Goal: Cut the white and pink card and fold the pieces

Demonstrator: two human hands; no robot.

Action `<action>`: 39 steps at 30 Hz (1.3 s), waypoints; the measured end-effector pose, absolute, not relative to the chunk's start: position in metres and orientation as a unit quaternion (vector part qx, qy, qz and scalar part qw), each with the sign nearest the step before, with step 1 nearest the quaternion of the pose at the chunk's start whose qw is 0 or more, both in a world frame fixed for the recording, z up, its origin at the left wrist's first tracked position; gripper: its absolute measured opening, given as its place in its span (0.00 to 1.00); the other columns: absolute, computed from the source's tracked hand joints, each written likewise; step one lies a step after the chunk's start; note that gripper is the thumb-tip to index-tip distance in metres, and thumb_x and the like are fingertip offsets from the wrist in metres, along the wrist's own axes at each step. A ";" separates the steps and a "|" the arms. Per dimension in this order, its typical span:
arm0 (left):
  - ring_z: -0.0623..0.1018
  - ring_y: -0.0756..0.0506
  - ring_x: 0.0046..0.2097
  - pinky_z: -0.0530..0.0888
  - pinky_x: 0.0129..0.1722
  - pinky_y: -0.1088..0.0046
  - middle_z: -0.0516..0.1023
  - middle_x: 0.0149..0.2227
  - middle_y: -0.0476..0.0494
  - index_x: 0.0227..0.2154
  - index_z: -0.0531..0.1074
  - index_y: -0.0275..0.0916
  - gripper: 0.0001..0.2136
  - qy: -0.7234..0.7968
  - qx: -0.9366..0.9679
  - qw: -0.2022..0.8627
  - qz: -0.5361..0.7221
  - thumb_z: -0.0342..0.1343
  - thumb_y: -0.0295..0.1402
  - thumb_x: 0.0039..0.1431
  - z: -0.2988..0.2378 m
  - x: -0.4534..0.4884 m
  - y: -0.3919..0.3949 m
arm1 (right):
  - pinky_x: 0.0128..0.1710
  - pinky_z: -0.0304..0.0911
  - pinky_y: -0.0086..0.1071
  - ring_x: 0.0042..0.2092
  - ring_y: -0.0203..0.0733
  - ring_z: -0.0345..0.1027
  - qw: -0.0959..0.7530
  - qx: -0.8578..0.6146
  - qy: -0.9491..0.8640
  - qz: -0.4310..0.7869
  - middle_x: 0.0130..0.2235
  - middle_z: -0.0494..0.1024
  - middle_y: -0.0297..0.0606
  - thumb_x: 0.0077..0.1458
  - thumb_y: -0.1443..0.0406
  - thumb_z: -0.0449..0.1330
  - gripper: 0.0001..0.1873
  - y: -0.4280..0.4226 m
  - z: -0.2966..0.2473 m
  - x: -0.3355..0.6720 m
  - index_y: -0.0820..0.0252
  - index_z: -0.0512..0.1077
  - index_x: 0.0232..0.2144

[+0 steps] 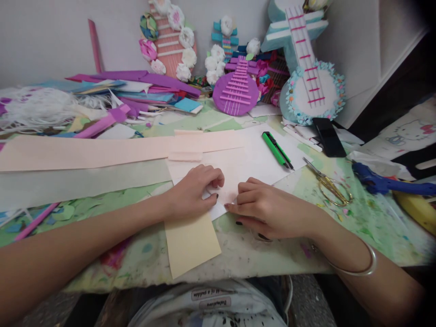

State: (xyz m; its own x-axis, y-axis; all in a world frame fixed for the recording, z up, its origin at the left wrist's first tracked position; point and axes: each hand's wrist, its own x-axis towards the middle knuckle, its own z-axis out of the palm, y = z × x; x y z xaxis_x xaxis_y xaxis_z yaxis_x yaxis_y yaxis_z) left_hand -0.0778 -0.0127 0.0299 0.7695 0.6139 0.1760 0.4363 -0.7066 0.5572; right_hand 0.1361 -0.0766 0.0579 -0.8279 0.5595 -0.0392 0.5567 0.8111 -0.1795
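Note:
My left hand (194, 193) rests on the white paper sheet (225, 172). Its fingers are loosely curled, with a gap between forefinger and thumb. Facing it, my right hand (267, 209) has the forefinger stretched to the sheet near its front corner. The thumb is apart below, and the other fingers are bent. Whether either hand grips a thin edge is not visible. Below my left hand, a pale yellow paper (190, 250) extends to the table's front edge. Behind it lie a small folded pink paper piece (185, 156) and a long peach paper strip (85, 152).
A green utility knife (277, 150) lies on the sheet. Gold-handled scissors (329, 184), a phone (329, 136) and a blue glue gun (384, 179) are at right. Decorated lute-like models, including a purple one (235, 93), stand behind. Paper scraps (146, 88) pile at left.

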 end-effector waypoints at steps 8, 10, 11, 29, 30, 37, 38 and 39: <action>0.67 0.45 0.38 0.65 0.37 0.69 0.69 0.34 0.47 0.33 0.64 0.40 0.12 0.277 0.906 0.260 0.188 0.45 0.22 0.45 0.026 -0.082 -0.008 | 0.40 0.53 0.37 0.38 0.44 0.60 0.029 -0.285 -0.953 0.097 0.29 0.73 0.41 0.61 0.69 0.51 0.11 -0.076 0.056 0.137 0.64 0.73 0.41; 0.67 0.46 0.37 0.65 0.37 0.69 0.70 0.35 0.47 0.33 0.65 0.40 0.12 0.274 0.906 0.262 0.191 0.45 0.21 0.45 0.025 -0.083 -0.006 | 0.40 0.53 0.37 0.38 0.43 0.60 0.033 -0.282 -0.954 0.098 0.29 0.73 0.41 0.61 0.69 0.51 0.12 -0.076 0.056 0.137 0.63 0.73 0.42; 0.67 0.46 0.37 0.65 0.37 0.70 0.70 0.35 0.47 0.34 0.65 0.40 0.12 0.273 0.906 0.263 0.189 0.45 0.21 0.46 0.025 -0.084 -0.005 | 0.40 0.52 0.37 0.38 0.43 0.60 0.033 -0.282 -0.954 0.099 0.29 0.73 0.41 0.61 0.69 0.51 0.12 -0.076 0.056 0.137 0.63 0.73 0.42; 0.68 0.41 0.46 0.65 0.49 0.61 0.72 0.42 0.40 0.43 0.71 0.42 0.11 0.073 0.981 0.113 0.141 0.49 0.27 0.59 0.041 -0.109 -0.016 | 0.40 0.52 0.36 0.38 0.43 0.60 0.022 -0.288 -0.951 0.112 0.28 0.73 0.40 0.61 0.69 0.52 0.10 -0.075 0.056 0.137 0.64 0.73 0.40; 0.68 0.40 0.47 0.64 0.51 0.59 0.72 0.43 0.39 0.46 0.70 0.42 0.12 0.056 0.987 0.093 0.119 0.49 0.29 0.60 0.042 -0.110 -0.017 | 0.40 0.52 0.36 0.38 0.42 0.60 0.024 -0.287 -0.951 0.112 0.28 0.73 0.40 0.60 0.69 0.52 0.10 -0.074 0.056 0.138 0.64 0.73 0.40; 0.66 0.36 0.51 0.62 0.54 0.55 0.70 0.48 0.36 0.51 0.68 0.42 0.18 0.031 0.994 0.042 0.094 0.54 0.40 0.59 0.040 -0.112 -0.011 | 0.39 0.53 0.36 0.37 0.42 0.60 0.027 -0.280 -0.954 0.107 0.28 0.73 0.40 0.61 0.69 0.52 0.10 -0.073 0.054 0.139 0.64 0.73 0.40; 0.66 0.35 0.51 0.62 0.54 0.54 0.70 0.49 0.36 0.50 0.68 0.42 0.18 0.031 0.995 0.037 0.093 0.54 0.41 0.59 0.040 -0.113 -0.010 | 0.40 0.53 0.36 0.38 0.43 0.60 0.027 -0.280 -0.953 0.108 0.28 0.73 0.40 0.61 0.70 0.52 0.10 -0.073 0.054 0.139 0.64 0.73 0.40; 0.66 0.35 0.51 0.62 0.54 0.54 0.69 0.49 0.36 0.50 0.68 0.42 0.18 0.031 0.995 0.034 0.092 0.54 0.42 0.59 0.041 -0.113 -0.009 | 0.40 0.53 0.36 0.38 0.43 0.60 0.025 -0.281 -0.953 0.108 0.28 0.73 0.40 0.61 0.70 0.52 0.10 -0.073 0.054 0.139 0.64 0.73 0.40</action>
